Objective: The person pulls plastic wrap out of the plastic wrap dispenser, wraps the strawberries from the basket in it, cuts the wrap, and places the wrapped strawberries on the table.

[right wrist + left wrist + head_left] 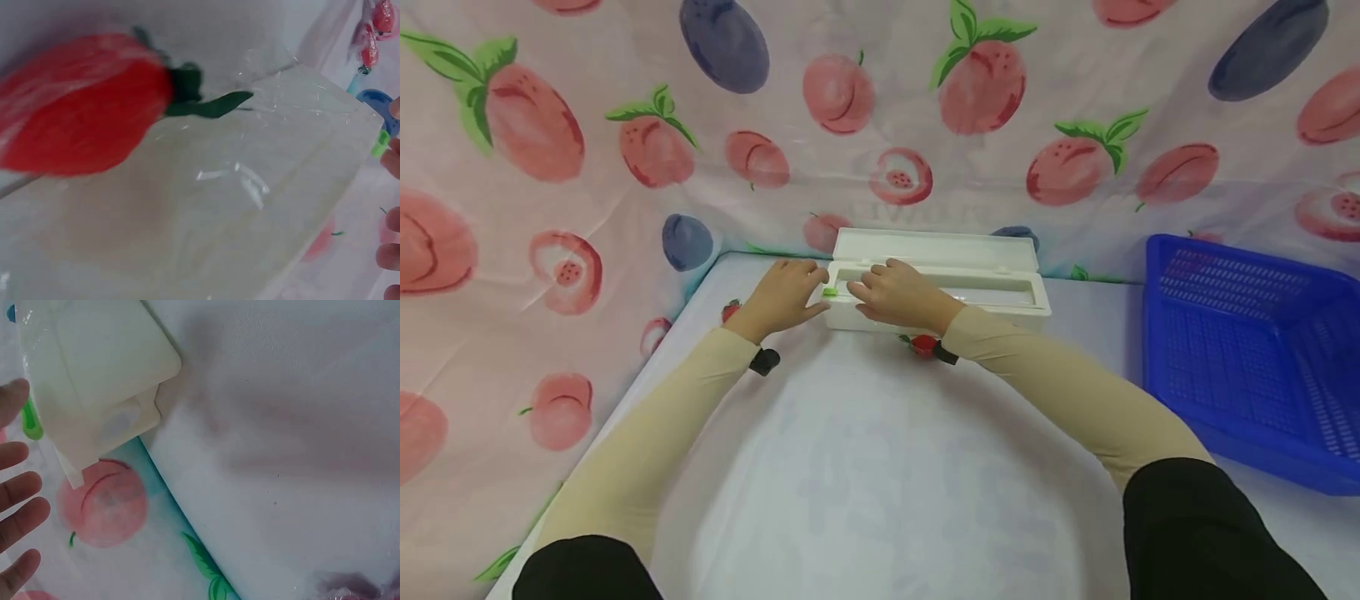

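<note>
A long white box (940, 321) stands at the back of the table with its lid (932, 250) raised. A small green slider (830, 292) sits at its left end. Beside that end is my left hand (784, 296), fingers spread around nothing. Over the box's front left part hovers my right hand (898, 296), fingers loosely bent near the slider; I see nothing in them. Glossy clear film (250, 181) shows over the box in the right wrist view. A red strawberry (923, 346) with green leaves lies by the right wrist; another strawberry (731, 311) is left of the left hand.
A blue perforated basket (1225, 375) stands at the right on the white-covered table (880, 483). A fruit-printed cloth (880, 100) hangs behind the table and along its left side. Black wrist cameras (765, 362) sit under the forearms.
</note>
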`<move>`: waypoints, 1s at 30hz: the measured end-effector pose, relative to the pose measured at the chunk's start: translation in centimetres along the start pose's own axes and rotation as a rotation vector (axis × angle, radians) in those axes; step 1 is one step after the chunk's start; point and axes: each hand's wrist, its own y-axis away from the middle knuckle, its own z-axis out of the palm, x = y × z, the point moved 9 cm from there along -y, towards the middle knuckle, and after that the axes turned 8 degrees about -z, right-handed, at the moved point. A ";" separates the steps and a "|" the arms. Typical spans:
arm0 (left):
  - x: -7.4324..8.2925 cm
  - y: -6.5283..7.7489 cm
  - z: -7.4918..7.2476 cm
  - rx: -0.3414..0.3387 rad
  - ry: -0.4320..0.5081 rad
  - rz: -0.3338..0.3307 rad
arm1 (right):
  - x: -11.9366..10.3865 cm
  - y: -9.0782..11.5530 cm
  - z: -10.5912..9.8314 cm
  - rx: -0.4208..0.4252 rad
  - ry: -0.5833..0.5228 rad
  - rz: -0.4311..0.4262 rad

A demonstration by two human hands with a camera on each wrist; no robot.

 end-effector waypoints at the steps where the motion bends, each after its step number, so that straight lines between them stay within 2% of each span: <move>1: -0.1 -0.2 0.3 -0.015 0.010 -0.006 | -0.1 -0.5 0.4 0.000 0.005 -0.003; 5: -0.2 -0.7 1.0 -0.044 0.048 -0.018 | -0.4 -1.8 1.7 -0.004 0.009 -0.011; 11: -0.3 -1.3 1.4 -0.039 0.098 -0.028 | -0.7 -2.6 3.2 0.006 -0.023 0.006; 17: -0.3 -1.4 1.9 -0.072 0.129 -0.006 | -0.8 -2.7 4.4 -0.065 -0.031 0.012; 21: 0.2 -1.5 1.8 -0.047 0.164 0.031 | -0.9 -2.6 4.4 -0.081 -0.025 0.012; 30: 0.5 -1.7 1.6 0.020 0.235 0.047 | -0.9 -2.6 3.8 0.004 0.001 0.008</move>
